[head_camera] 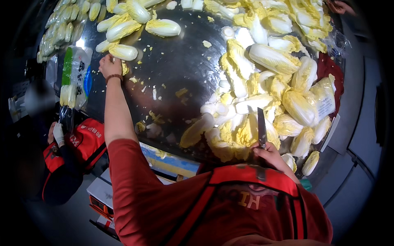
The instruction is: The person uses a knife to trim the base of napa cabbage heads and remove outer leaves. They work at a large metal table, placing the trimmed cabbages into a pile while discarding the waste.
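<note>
My left hand (110, 65) reaches to the far left of the metal table (172, 73), its fingers at the near side of a trimmed napa cabbage (123, 52). Whether the fingers grip it is hard to see. A yellow leaf scrap (124, 69) lies beside that hand. In my right hand (271, 155) is a knife (262, 127), its blade pointing away from me above a heap of loose cabbage leaves (243, 132). Whole napa cabbages (298, 107) lie piled to the right of the blade.
More trimmed cabbages (163, 27) lie at the back left. A printed plastic bag (80, 73) is at the left edge, near a co-worker's gloved hand (58, 133). Another person's hand (341, 6) shows at the far right. A filled clear bag (323, 97) lies among the right-hand cabbages.
</note>
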Demonstrator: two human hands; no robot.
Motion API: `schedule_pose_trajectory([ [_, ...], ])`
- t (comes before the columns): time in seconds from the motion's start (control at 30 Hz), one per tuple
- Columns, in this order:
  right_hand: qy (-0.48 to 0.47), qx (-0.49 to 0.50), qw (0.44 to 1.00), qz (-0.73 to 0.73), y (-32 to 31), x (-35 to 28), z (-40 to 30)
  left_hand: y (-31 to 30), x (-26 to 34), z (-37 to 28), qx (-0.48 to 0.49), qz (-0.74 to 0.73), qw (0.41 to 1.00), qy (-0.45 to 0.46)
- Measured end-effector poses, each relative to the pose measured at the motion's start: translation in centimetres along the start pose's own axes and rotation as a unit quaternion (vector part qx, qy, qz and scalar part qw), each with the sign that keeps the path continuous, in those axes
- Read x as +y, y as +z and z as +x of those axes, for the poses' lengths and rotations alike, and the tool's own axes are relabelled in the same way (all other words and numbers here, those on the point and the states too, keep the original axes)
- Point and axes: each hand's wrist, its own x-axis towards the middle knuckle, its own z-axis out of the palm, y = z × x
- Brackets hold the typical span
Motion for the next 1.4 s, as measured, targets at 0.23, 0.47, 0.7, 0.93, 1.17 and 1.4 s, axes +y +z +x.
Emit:
schedule_pose_trajectory([
  [0.23, -0.014, -0.035, 0.999, -0.029, 0.7, -0.7, 0.5, -5.4, 11.0, -16.5, -0.162, -0.163, 0.931, 0.284],
  [0.47, -0.028, -0.061, 0.997, -0.039, 0.5, 0.6, -0.4, -9.0, 8.9, -21.7, -0.081, -0.17, 0.968, 0.165],
  [0.7, -0.009, -0.084, 0.995, -0.058, -0.1, 0.7, -0.7, -8.5, 6.0, -24.4, 0.016, 0.035, 0.998, -0.054],
  [0.93, -0.026, -0.132, 0.988, -0.07, 0.5, 1.3, 0.0, -9.1, 13.1, -28.6, -0.105, -0.221, 0.956, 0.162],
  [1.17, -0.031, -0.174, 0.98, -0.089, -0.4, 1.2, -1.4, -7.8, -6.7, -13.1, 0.032, -0.013, 0.993, -0.114],
  [1.4, -0.03, -0.069, 0.991, -0.114, -0.7, -5.3, -2.7, -7.5, 3.1, -23.8, 0.008, -0.062, 0.995, 0.076],
])
